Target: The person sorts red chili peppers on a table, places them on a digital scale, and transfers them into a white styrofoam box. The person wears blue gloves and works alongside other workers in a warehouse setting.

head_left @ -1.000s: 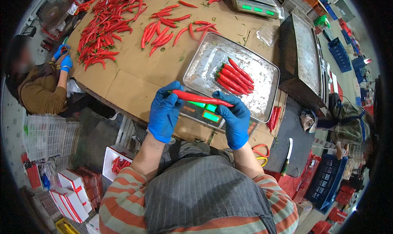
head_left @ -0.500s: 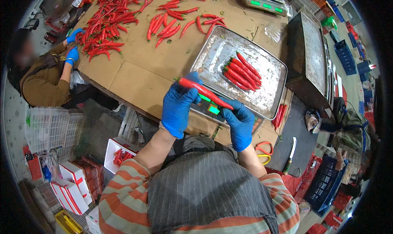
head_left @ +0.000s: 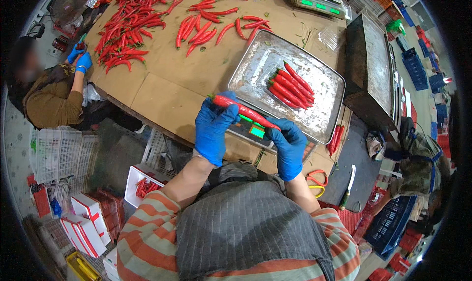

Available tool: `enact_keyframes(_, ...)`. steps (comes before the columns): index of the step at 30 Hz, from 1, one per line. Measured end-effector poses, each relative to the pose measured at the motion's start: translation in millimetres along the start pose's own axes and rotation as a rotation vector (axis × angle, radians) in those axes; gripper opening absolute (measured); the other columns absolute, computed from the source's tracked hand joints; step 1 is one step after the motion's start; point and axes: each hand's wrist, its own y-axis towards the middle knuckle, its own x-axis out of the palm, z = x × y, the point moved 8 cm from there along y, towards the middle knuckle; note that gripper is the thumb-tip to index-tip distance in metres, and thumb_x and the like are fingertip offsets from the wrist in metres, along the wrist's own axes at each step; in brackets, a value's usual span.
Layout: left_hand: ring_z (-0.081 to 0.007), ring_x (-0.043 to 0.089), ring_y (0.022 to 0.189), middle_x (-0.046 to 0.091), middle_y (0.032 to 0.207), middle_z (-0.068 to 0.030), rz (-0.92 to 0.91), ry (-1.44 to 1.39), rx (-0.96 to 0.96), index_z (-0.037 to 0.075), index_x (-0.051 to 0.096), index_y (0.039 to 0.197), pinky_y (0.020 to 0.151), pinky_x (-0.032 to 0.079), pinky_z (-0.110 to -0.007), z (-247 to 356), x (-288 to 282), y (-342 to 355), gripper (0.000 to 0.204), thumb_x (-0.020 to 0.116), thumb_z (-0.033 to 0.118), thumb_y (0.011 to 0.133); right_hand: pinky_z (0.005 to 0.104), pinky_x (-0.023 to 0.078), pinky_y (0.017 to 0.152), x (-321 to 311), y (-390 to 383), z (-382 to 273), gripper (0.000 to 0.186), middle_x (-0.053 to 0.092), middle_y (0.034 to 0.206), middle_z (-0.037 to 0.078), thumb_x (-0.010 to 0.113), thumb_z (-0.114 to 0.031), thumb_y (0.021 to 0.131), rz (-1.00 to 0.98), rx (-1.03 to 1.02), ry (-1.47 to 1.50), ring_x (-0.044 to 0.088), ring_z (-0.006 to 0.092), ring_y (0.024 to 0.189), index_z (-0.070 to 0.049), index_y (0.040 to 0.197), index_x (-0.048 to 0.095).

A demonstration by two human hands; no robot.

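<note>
Slanting upper-left to lower-right, chili (head_left: 244, 113) spans left hand (head_left: 214, 130), right hand (head_left: 289, 146).

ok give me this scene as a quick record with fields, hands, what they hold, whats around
left hand: blue glove, grips one end of a long red chilli
right hand: blue glove, grips the chilli's other end
metal tray: on a scale, holds a row of red chillies
table: brown cardboard, loose chillies spread at far side
co-worker's hands: blue gloves, far left

Single head-worn fisheye, steeply down, close above table (head_left: 167, 91)
</note>
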Motion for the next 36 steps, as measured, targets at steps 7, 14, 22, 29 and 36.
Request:
enact_keyframes(7, -0.0173, 0.058, 0.095, 0.060, 0.107, -0.0102, -0.037, -0.020, 0.158, 0.003, 0.047, 0.122, 0.071, 0.049, -0.025, 25, 20, -9, 0.047, 0.066, 0.011, 0.080, 0.0268, 0.047, 0.070, 11, -5, 29, 0.019, 0.064, 0.082, 0.011, 0.058, -0.016, 0.086, -0.183, 0.119, 0.119, 0.059, 0.0140, 0.073, 0.002, 0.089, 0.059)
enact_keyframes(14, -0.0145, 0.057, 0.094, 0.058, 0.107, -0.0074, -0.104, 0.016, 0.111, 0.003, 0.043, 0.129, 0.072, 0.049, -0.025, 28, 25, -8, 0.057, 0.068, 0.007, 0.078, 0.0277, 0.047, 0.075, 22, -13, 37, 0.023, 0.063, 0.089, 0.013, 0.054, -0.020, 0.089, -0.345, 0.173, 0.185, 0.060, 0.0162, 0.084, 0.003, 0.093, 0.058)
enact_keyframes(22, -0.0100, 0.055, 0.085, 0.058, 0.102, -0.0032, -0.082, 0.074, 0.069, 0.003, 0.047, 0.124, 0.071, 0.048, -0.023, 26, 26, -7, 0.051, 0.068, 0.007, 0.078, 0.0253, 0.048, 0.075, 4, -11, 17, 0.020, 0.065, 0.088, 0.008, 0.062, -0.001, 0.081, -0.117, 0.022, -0.160, 0.060, 0.0124, 0.081, 0.002, 0.100, 0.061)
enact_keyframes(29, -0.0098, 0.058, 0.082, 0.061, 0.104, -0.0057, -0.038, 0.073, 0.010, 0.005, 0.051, 0.116, 0.064, 0.047, -0.021, 19, 11, 1, 0.034, 0.056, 0.026, 0.089, 0.0257, 0.048, 0.072, 12, -13, 25, 0.021, 0.065, 0.085, 0.008, 0.064, -0.004, 0.079, -0.268, 0.279, 0.069, 0.060, 0.0121, 0.076, 0.002, 0.099, 0.062)
enact_keyframes(36, -0.0111, 0.059, 0.085, 0.062, 0.096, -0.0040, -0.071, 0.008, -0.158, 0.007, 0.050, 0.122, 0.065, 0.047, -0.020, 4, 10, 10, 0.041, 0.055, 0.032, 0.089, 0.0248, 0.046, 0.067, 29, -16, 25, 0.023, 0.061, 0.099, 0.015, 0.056, -0.017, 0.084, -0.441, 0.258, 0.371, 0.056, 0.0130, 0.071, 0.004, 0.093, 0.060)
